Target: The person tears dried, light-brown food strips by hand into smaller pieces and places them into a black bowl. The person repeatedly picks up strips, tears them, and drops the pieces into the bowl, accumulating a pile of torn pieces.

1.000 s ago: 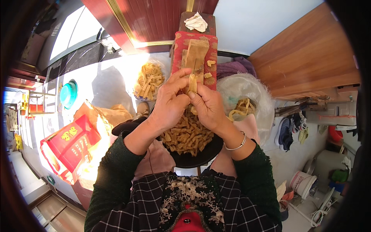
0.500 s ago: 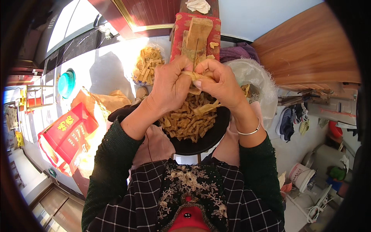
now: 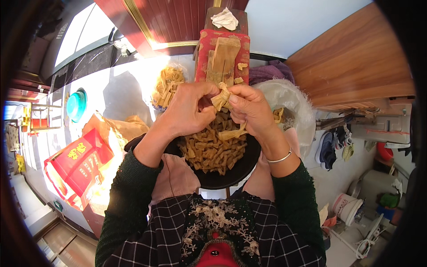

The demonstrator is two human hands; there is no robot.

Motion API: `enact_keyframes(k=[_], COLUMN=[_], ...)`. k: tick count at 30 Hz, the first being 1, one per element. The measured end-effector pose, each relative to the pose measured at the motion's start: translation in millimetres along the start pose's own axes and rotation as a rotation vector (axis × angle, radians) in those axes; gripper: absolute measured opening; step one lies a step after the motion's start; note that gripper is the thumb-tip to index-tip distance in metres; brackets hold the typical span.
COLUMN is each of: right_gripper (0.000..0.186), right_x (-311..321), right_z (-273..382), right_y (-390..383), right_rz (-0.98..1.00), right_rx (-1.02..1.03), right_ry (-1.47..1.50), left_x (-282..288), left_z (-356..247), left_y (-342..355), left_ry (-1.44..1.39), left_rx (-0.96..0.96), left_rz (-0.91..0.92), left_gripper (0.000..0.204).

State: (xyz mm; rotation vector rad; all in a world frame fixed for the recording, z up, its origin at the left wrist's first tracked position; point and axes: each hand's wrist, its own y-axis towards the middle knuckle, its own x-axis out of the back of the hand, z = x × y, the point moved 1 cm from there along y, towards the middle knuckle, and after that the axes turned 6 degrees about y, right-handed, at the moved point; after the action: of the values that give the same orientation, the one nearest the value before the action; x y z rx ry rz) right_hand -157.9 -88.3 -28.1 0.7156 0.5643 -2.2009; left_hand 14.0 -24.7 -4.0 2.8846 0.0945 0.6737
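**Tan strip pinched between both hands over the black bowl**

Black round bowl [image 3: 231, 171] sits on the lap, filled with short tan dried strips [image 3: 213, 149]. Red cloth-covered stool [image 3: 207, 53] lies beyond it with long tan sheets [image 3: 224, 55] on top; clear plastic bag [image 3: 291, 100] to the right, red paper bag [image 3: 75, 162] on the floor to the left.

Change vs. half a second ago: hands sit at the far rim of the bowl, much as before; the piece between them is now bunched up, with one loose tan strip [image 3: 232, 133] hanging below the right hand, touching the pile.

Grip: left hand [image 3: 189, 111] closed tight, fingers curled around one end of the folded tan piece [image 3: 221, 99]. Right hand [image 3: 251, 109] closed narrow, thumb and fingertips pinching the other end. Hands touch at the piece, just above the strips.
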Motion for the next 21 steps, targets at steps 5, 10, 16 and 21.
enact_keyframes(k=[5, 10, 16, 21], right_gripper=[0.017, 0.016, 0.016, 0.015], right_x=[-4.2, 6.8, 12.7, 7.6], right_z=[-0.9, 33.9, 32.6, 11.6], right_y=[1.1, -11.8, -18.8, -12.9], right_rz=[0.002, 0.073, 0.010, 0.016], right_rx=[0.082, 0.190, 0.198, 0.149], right_ry=[-0.209, -0.395, -0.527, -0.709], left_x=[3.3, 22.6, 37.7, 7.5], left_z=[2.9, 7.9, 18.5, 0.6], left_y=[0.6, -5.5, -6.0, -12.5], left_ry=[-0.136, -0.997, -0.314, 0.261], left_rx=[0.163, 0.219, 0.185, -0.094], left_rz=[0.226, 0.389, 0.352, 0.358], left_gripper=[0.029, 0.038, 0.038, 0.041])
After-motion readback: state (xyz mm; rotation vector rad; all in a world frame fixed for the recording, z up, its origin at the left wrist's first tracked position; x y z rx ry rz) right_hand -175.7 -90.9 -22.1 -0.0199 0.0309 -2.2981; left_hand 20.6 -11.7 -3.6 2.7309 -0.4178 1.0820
